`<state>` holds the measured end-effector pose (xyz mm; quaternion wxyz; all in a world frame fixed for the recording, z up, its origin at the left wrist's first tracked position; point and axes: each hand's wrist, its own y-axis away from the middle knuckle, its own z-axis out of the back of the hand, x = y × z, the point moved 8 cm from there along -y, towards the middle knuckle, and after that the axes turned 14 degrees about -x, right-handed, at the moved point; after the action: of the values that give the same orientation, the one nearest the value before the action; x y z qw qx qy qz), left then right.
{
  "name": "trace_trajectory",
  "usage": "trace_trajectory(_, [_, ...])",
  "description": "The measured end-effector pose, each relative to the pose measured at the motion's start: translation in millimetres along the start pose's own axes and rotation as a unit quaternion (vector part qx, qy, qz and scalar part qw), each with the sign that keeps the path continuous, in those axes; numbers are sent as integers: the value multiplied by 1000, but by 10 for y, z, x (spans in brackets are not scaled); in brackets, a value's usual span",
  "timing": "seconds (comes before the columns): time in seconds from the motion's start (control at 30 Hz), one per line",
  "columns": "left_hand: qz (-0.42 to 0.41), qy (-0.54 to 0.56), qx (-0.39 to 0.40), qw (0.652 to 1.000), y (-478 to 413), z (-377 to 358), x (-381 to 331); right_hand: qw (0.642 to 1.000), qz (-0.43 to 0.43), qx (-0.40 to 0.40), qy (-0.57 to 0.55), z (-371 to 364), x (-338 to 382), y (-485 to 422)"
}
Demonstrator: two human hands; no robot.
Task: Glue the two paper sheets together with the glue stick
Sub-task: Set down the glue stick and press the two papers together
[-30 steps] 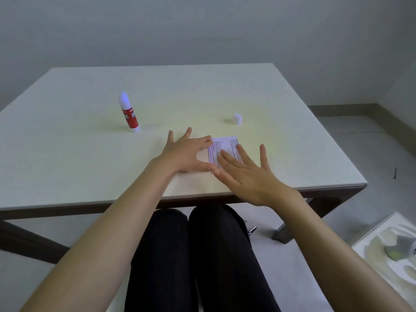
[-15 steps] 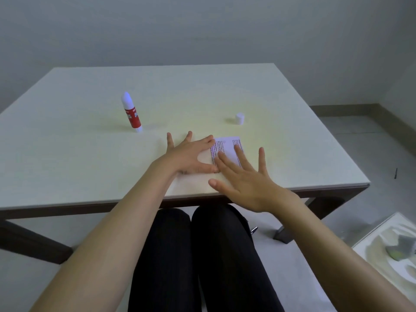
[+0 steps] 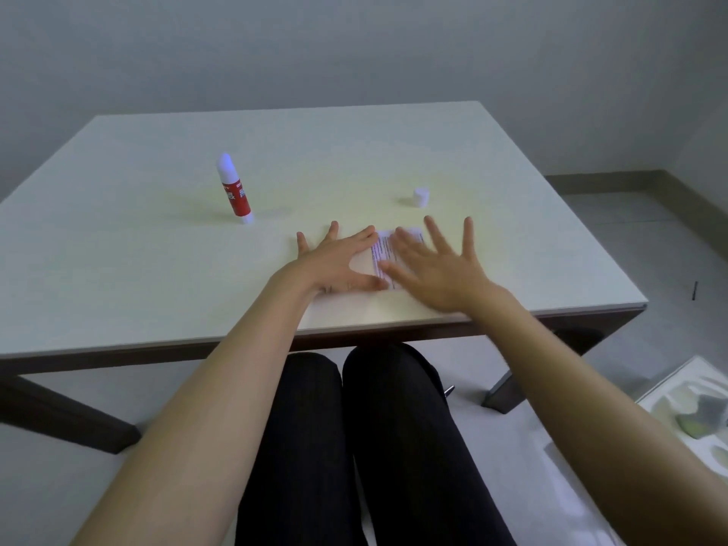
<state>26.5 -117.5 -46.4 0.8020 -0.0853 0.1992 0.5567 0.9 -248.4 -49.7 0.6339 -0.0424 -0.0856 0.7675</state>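
Both hands lie flat with the fingers spread, grasping nothing: the left hand [image 3: 335, 262] presses the paper sheets [image 3: 388, 256] near the front edge of the table [image 3: 118, 250], and the blurred right hand [image 3: 437, 266] lies over their right part. If it rubs sideways, the upper sheet may slide or wrinkle. The glue stick [image 3: 235, 189] stands uncapped at far left, where it may dry; its cap [image 3: 420, 197] is apart.

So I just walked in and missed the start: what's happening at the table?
A person is pressing paper sheets flat near the table's front edge. The left hand lies spread on the left part, and the right hand, fingers spread and blurred, is over the printed sheet. The glue stick stands uncapped to the left, untouched, and its small white cap sits apart behind the hands. It looks like the pressing stage after gluing.
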Motion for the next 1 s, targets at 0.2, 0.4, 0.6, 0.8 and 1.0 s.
trace_trajectory(0.2, [4, -1, 2, 1000, 15, 13, -28, 998, 52, -8, -17, 41, 245, 121])
trace_trajectory(0.4, [7, 4, 7, 1000, 32, -2, -23, 1000, -15, 18, -11, 44, -111, 128])
trace_trajectory(0.6, [3, 11, 2, 1000, 43, 4, -26, 999, 23, -30, -33, 72, 274, 504])
trace_trajectory(0.8, [2, 8, 5, 1000, 46, 0, -21, 999, -47, 12, -13, 141, -91, 395])
trace_trajectory(1.0, [-2, 4, 3, 1000, 51, 4, -31, 998, 47, -6, -33, 47, 335, 514])
